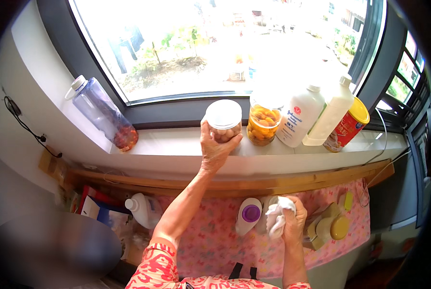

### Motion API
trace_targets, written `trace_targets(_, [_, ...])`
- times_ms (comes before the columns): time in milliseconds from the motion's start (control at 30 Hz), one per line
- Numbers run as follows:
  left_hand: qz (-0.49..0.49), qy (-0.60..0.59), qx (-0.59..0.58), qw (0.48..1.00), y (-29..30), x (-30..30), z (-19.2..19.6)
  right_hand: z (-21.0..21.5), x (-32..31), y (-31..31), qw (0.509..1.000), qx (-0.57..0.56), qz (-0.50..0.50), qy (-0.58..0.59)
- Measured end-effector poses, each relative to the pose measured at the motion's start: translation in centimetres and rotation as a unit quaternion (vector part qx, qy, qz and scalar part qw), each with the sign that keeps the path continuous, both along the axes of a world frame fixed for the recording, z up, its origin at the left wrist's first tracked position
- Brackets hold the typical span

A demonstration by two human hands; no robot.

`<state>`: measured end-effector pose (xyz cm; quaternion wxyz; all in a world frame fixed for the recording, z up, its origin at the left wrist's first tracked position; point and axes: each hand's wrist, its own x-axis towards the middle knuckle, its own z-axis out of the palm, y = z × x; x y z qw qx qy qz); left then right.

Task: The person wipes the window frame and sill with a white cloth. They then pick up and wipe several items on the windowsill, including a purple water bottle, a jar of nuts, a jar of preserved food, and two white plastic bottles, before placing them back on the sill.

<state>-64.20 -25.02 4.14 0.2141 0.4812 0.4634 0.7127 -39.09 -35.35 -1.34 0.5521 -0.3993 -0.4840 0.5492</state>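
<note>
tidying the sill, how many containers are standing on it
6. From the left: a clear purple water bottle, a white-lidded jar gripped by the left hand, a jar of orange fruit, two white bottles, and a red can. None looks hidden.

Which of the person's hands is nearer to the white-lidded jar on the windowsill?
The left. The left hand grips the white-lidded jar itself, while the right hand is well below it, holding a white cloth over the pink surface.
</note>
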Motion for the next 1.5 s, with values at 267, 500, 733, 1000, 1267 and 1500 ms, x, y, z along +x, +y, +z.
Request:
trace_targets(267, [-0.124, -0.251, -0.049, 0.959, -11.0, 0.5, -3.7, 6.2, -7.4, 0.3, 0.966, 0.217, -0.121, -0.073])
trace_targets(500, [-0.121, -0.329, 0.039, 0.936, -18.3, 3.4, -1.8, 6.7, -12.8, -4.8, 0.890, 0.422, -0.047, -0.169])
trace_targets(733, [-0.217, -0.223, -0.036, 0.950, -23.7, 2.4, -2.5, 10.6, -12.6, -4.7, 0.981, 0.007, 0.173, 0.088])
trace_targets(1000, [-0.181, -0.130, -0.060, 0.973, -24.7, 1.9, -0.5, 10.8, -11.9, -11.4, 0.870, 0.443, -0.070, -0.204])
trace_targets(1267, [-0.160, 0.025, -0.013, 0.987, -25.4, 1.4, -0.9, 13.7, -8.7, -11.0, 0.787, 0.523, 0.115, -0.305])
trace_targets(1500, [-0.084, 0.190, 0.071, 0.976, -25.8, 2.5, -1.5, 15.0, -8.6, -8.2, 0.778, 0.455, 0.249, -0.356])
